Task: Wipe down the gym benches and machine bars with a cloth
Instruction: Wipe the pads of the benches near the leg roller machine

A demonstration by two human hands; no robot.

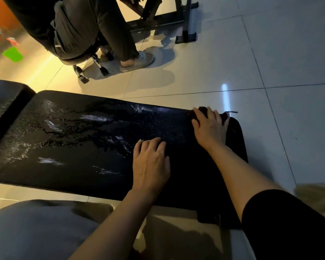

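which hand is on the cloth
The right hand, at the bench's far right end, presses the dark cloth; the left hand rests on bare padding.

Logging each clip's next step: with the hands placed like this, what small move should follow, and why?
Probably sweep the cloth leftward along the bench. The right hand presses it at the far right corner, wet streaks glisten left of it, and the left hand rests flat, bracing.
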